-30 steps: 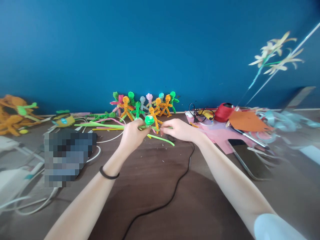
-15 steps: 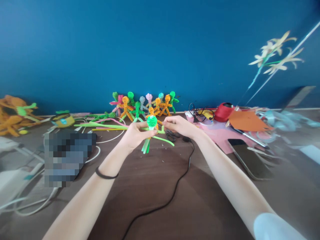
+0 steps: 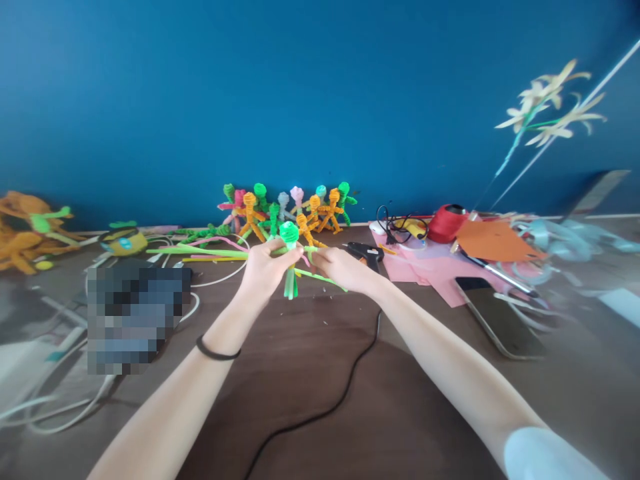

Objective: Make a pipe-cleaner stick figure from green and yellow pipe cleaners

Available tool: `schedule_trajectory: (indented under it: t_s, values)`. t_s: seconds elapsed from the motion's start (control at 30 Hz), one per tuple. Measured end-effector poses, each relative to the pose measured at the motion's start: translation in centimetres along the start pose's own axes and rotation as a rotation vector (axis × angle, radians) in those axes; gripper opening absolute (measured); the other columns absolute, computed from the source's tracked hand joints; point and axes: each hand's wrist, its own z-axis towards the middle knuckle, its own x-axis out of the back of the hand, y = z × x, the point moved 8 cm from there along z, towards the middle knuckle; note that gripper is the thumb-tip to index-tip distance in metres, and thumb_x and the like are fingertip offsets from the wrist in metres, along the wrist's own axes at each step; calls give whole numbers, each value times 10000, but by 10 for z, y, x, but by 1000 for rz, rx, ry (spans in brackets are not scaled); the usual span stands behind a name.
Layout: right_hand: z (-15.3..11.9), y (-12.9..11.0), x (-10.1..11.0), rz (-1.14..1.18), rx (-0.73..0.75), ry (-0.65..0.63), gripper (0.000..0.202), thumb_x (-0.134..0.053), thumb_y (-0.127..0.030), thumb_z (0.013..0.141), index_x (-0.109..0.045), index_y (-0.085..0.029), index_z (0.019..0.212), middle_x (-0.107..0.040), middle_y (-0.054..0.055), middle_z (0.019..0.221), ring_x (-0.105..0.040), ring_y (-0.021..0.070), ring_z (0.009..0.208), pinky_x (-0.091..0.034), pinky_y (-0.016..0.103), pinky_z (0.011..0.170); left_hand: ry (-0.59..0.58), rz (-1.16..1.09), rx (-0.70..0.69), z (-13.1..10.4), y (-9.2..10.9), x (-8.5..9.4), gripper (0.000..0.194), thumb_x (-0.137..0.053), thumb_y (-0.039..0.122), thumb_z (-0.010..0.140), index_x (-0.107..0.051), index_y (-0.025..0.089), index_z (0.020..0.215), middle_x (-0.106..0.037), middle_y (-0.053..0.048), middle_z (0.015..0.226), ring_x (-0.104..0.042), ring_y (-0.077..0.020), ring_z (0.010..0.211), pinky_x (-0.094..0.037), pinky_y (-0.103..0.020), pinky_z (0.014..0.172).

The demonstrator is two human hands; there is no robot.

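Note:
A small green pipe-cleaner figure [image 3: 289,233] with a coiled round head is pinched at its neck by my left hand [image 3: 267,268]. Green strands hang below those fingers. Close on the right, my right hand [image 3: 336,265] has its fingers closed around a light green pipe cleaner [image 3: 311,249] that sticks out sideways from the figure. Behind both hands, several finished pipe-cleaner figures [image 3: 250,212] in orange, green, pink and grey stand against the blue wall.
Loose green pipe cleaners [image 3: 200,251] lie to the left. A black glue gun [image 3: 367,252] is right of my hands, its cable [image 3: 345,400] running forward. Further right are pink sheets [image 3: 425,270], a red spool [image 3: 446,223] and a phone [image 3: 497,320]. A blurred-out object [image 3: 140,320] lies left.
The figure and my left hand have shifted slightly left. My right hand has moved left and closer to the figure, and the glue gun behind it now shows more clearly.

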Motion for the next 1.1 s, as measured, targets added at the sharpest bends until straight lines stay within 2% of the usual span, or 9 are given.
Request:
schedule_trajectory:
  t_s: [0.13, 0.27, 0.37, 0.57, 0.73, 0.83, 0.93, 1.03, 1.1]
  values:
    - [-8, -11, 0, -126, -21, -54, 283, -347, -214, 838, -547, -155, 646, -578, 44, 707, -474, 124, 632, -312, 260, 610, 30, 298, -118, -2, 13, 2, 206, -608, 337, 677, -669, 143, 710, -652, -21, 684, -574, -163, 687, -411, -258, 635]
    - [-13, -20, 8, -194, -25, -40, 200, -458, -280, 797, -559, -152, 680, -528, 4, 595, -420, 101, 552, -265, 247, 555, 61, 580, -204, -1, 19, 3, 215, -549, 328, 713, -648, 148, 649, -577, -5, 611, -508, -132, 591, -361, -250, 557]
    - [-14, -21, 17, -181, -10, -8, 213, -478, -299, 794, -587, -140, 704, -534, 0, 599, -414, 90, 539, -255, 241, 547, 12, 634, -257, 0, 18, -1, 211, -544, 321, 718, -663, 152, 673, -587, -11, 659, -513, -129, 615, -375, -247, 574]
    - [-12, -20, 35, -109, 75, 59, 232, -450, -253, 814, -616, -128, 710, -579, 15, 669, -450, 98, 591, -294, 237, 592, -148, 456, -194, 0, 14, -7, 236, -584, 339, 693, -706, 150, 768, -677, -41, 801, -594, -183, 771, -451, -268, 685]
    - [-8, -11, 41, -39, 81, 99, 291, -476, -356, 826, -620, -126, 723, -586, 26, 708, -465, 115, 651, -310, 251, 650, -261, 230, -83, -3, 12, -13, 295, -652, 339, 642, -726, 146, 853, -709, -43, 827, -625, -207, 790, -483, -281, 717]
    - [-4, -5, 34, 71, 101, 61, 369, -472, -449, 821, -595, -122, 702, -552, 20, 686, -439, 103, 627, -305, 247, 634, -268, 90, -1, -3, 5, -14, 324, -697, 346, 605, -730, 154, 863, -717, -47, 808, -634, -201, 751, -493, -292, 719]
    - [-1, 1, 22, 150, 79, 3, 414, -433, -498, 828, -568, -129, 697, -449, -16, 587, -365, 82, 544, -277, 235, 569, -233, -38, 68, -2, -2, -12, 300, -744, 326, 551, -731, 149, 792, -715, -53, 761, -635, -195, 729, -495, -298, 724]
    - [-1, 3, 12, 133, 42, -43, 392, -372, -455, 866, -559, -140, 724, -370, -39, 543, -312, 75, 497, -256, 233, 534, -178, -126, 70, 0, -5, -9, 246, -754, 325, 537, -718, 150, 706, -702, -46, 698, -632, -189, 714, -490, -303, 728]
    - [-2, -2, 7, 101, 56, -62, 360, -338, -371, 889, -566, -142, 732, -392, -30, 560, -335, 79, 510, -273, 234, 546, -143, -156, 58, 1, -6, -7, 234, -744, 331, 551, -711, 150, 695, -695, -40, 689, -627, -184, 710, -483, -301, 723]
